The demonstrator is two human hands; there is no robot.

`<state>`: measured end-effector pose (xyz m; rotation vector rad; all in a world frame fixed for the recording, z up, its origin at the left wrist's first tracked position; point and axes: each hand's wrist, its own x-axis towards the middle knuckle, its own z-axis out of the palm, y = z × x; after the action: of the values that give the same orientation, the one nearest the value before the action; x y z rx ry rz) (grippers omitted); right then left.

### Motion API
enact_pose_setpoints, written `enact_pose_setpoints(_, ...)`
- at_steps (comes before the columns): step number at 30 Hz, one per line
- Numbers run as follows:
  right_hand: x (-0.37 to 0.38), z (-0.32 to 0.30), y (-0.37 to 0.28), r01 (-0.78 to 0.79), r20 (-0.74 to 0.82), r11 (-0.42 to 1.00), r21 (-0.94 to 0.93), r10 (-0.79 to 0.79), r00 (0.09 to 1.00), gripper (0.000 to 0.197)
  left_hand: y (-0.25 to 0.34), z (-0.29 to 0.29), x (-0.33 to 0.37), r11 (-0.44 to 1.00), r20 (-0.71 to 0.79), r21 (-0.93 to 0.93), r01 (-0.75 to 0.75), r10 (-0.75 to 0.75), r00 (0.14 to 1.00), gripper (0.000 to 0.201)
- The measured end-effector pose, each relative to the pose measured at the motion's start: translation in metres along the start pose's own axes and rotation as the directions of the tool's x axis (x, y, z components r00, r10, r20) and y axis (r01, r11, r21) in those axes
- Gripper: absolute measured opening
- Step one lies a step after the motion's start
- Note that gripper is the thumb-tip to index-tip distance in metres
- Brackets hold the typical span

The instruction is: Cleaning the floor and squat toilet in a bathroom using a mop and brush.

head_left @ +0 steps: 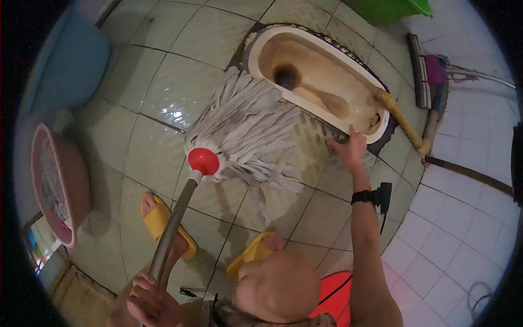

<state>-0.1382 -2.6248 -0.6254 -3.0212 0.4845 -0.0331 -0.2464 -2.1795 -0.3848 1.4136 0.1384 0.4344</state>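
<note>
Pale green glazed tiles (163, 98) are covering the floor, wet and shining under the light, with dark grout lines running between them. White wall tiles (457, 229) are rising on the right. A cream squat toilet pan (348, 71), stained brown inside, is sitting sunk into the floor at the top centre, and a tan pipe (406, 122) is bending away from its right end.

The left hand (150, 302) is gripping the metal handle (171, 229) of a mop, fingers closed round it near the lower edge. The handle is running up to a red collar (204, 161), and the grey-white mop strands (245, 128) are spreading on the floor, touching the pan's near rim. The right hand (348, 148) is reaching out with fingers spread flat, touching the floor just beside the pan's lower right rim; a black watch (362, 196) is sitting on that wrist.

Yellow sandals (163, 223) are standing on the tiles below the mop. A pink basin (57, 182) is leaning at the left, a blue tub (71, 65) above it, a green bin (389, 8) at the top, and a floor scrubber (419, 71) is lying by the right wall.
</note>
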Motion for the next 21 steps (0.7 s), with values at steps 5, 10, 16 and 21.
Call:
enact_pose_setpoints(5,-0.009,-0.013,-0.011,-0.011,0.096,1.0,0.008,0.01,0.995,0.073,0.001,0.031,-0.003,0.983,-0.46,0.079,0.165,-0.111,0.881,0.028)
enact_pose_setpoints(10,0.0,-0.003,-0.048,0.172,0.143,0.974,0.149,-0.194,0.971,0.051,0.004,0.002,-0.002,0.98,-0.125,0.157,0.12,-0.101,0.987,0.03)
enact_pose_setpoints(16,0.016,0.0,-0.141,0.451,-0.042,0.824,0.344,-0.466,0.884,0.037,-0.001,0.0,-0.002,0.993,-0.059,0.1,0.068,-0.062,0.996,0.032)
enact_pose_setpoints(21,0.032,0.005,-0.176,0.473,0.075,0.839,0.269,-0.508,0.858,0.032,0.002,-0.001,-0.005,0.992,-0.097,0.083,0.09,-0.082,0.992,0.032)
